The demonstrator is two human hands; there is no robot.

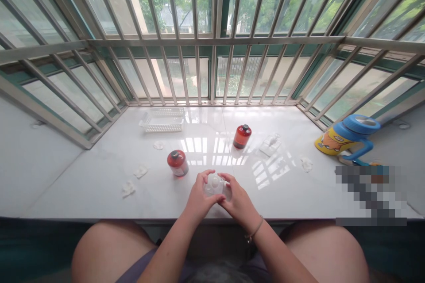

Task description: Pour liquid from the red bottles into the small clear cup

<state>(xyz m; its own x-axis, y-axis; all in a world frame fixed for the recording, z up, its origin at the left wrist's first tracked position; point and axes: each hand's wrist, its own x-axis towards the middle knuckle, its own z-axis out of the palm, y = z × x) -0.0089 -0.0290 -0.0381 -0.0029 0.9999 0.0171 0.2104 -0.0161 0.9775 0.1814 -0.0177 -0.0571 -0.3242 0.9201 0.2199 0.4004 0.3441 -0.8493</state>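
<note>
Both hands [217,199] around clear plastic case [216,184], fingers touching.

basket [162,121] far left | two red bottles [242,136] [178,163] | blue-lidded jug [348,137] right | tissue wads [128,189]

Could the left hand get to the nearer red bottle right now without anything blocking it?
Probably yes: the nearer red bottle stands just beyond the left hand with bare sill between, though that hand is holding the clear container.

Basket [162,120] behind bottles [178,162], jug [348,138] probably rightmost.
</note>
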